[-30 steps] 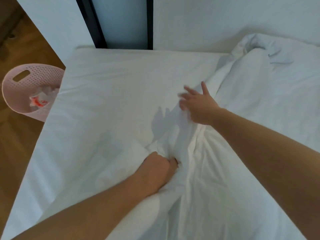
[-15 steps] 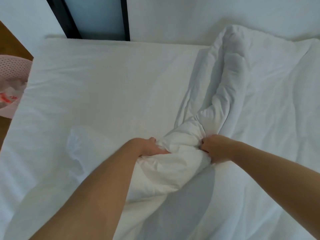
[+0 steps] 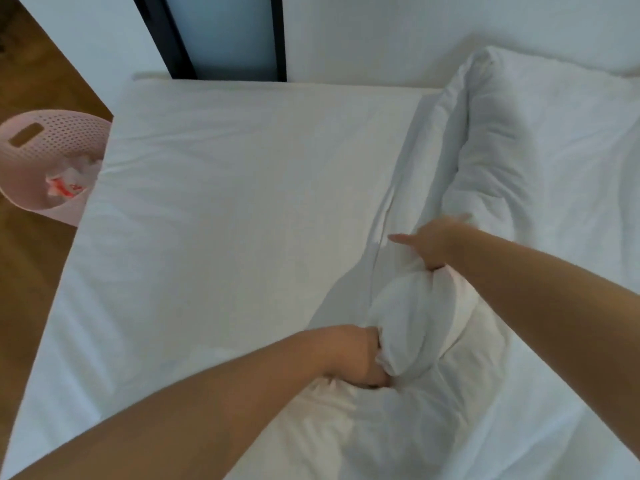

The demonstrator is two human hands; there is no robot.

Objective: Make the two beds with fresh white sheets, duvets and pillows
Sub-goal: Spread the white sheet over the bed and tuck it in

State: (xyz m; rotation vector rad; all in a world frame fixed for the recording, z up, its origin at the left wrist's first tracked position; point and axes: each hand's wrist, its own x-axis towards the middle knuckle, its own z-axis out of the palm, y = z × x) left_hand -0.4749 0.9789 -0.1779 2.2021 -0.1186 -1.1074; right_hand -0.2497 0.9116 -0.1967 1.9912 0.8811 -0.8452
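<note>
Gripping a bunched roll of thick white padded duvet (image 3: pixel 408 327) with the left hand (image 3: pixel 353 358), fingers curled tight into the cloth, low at centre; touching the same roll just beyond with the blurred right hand (image 3: pixel 429 244), one finger stretched out leftward; impossible to tell how its other fingers lie; heaped along the right half of the bed, over a smooth white fitted sheet (image 3: pixel 225 220) lying bare on the left half; beside the bed's left edge, on brown wooden flooring (image 3: pixel 31 271), a pink perforated plastic basket (image 3: pixel 52 140) holding crumpled white-and-red paper (image 3: pixel 65 181); behind the bed, a black-framed frosted glass panel (image 3: pixel 225 32) in a white wall (image 3: pixel 381 29).
</note>
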